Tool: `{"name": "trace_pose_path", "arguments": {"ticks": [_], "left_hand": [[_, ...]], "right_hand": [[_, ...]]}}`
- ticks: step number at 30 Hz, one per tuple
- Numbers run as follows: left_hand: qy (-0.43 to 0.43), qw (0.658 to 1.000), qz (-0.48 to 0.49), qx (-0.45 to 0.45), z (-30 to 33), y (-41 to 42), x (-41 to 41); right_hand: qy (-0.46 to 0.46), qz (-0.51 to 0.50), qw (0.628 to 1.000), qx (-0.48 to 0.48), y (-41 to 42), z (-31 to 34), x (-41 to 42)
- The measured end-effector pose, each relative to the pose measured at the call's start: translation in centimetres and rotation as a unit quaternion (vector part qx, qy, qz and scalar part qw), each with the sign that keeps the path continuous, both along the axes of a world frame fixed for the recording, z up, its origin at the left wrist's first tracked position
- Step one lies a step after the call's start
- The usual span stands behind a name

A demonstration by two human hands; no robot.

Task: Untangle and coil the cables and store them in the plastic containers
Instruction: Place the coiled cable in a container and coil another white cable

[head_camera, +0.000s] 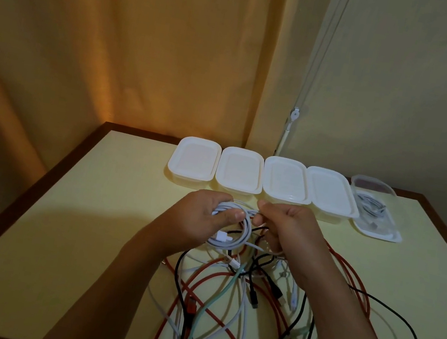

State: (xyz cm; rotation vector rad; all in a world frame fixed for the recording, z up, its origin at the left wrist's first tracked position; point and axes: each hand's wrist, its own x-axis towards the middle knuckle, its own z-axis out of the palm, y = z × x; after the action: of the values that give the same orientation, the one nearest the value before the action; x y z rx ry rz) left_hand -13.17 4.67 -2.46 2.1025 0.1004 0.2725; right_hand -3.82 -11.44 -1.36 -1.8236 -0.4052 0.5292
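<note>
While the left hand [202, 221] curls its fingers around a white cable [232, 229] wound into loops, the right hand [284, 231] pinches a strand of that same coil, both held just in front of the row of four lidded containers [262, 177]. Nearer than that row lies a tangle of cables [246, 313], red, black, green and white. Right of the row, an open clear container [371, 207] holds a coiled cable, its lid beneath it.

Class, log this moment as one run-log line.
left hand: holds white cable coil | right hand: pinches its strand | tangle: on table
</note>
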Motion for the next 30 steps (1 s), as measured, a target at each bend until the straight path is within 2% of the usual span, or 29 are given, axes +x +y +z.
{"name": "trace_pose_path", "arguments": {"ticks": [4, 8, 12, 15, 18, 20, 25, 30], "left_hand": [[0.009, 1.000, 0.016, 0.017, -0.1, -0.4, 0.2], [0.001, 0.996, 0.076, 0.052, -0.6, -0.3, 0.6], [-0.064, 0.982, 0.163, 0.069, -0.7, -0.6, 0.7], [-0.088, 0.969, 0.223, 0.054, -1.0, -1.0, 1.0], [-0.069, 0.968, 0.241, -0.029, -1.0, -1.4, 1.5], [-0.058, 0.968, 0.222, -0.099, -0.8, -1.6, 1.7], [-0.058, 0.958, 0.144, -0.242, -0.8, -2.0, 1.7], [-0.069, 0.943, 0.116, -0.303, -1.0, -2.3, 1.7]], "right_hand": [[-0.189, -0.014, 0.977, -0.102, 0.1, 0.6, -0.2], [-0.239, -0.028, 0.964, -0.116, 0.1, 0.7, -0.5], [-0.212, -0.022, 0.973, -0.089, 0.6, 0.7, -1.1], [-0.133, -0.008, 0.989, -0.057, 1.1, 0.8, -1.7], [0.011, 0.035, 0.999, 0.020, 1.4, 1.3, -2.4], [0.063, 0.043, 0.996, 0.049, 1.4, 1.4, -2.6], [0.069, 0.012, 0.996, 0.057, 1.2, 1.5, -2.7], [-0.001, -0.043, 0.999, 0.002, 1.2, 1.4, -2.5]]}}
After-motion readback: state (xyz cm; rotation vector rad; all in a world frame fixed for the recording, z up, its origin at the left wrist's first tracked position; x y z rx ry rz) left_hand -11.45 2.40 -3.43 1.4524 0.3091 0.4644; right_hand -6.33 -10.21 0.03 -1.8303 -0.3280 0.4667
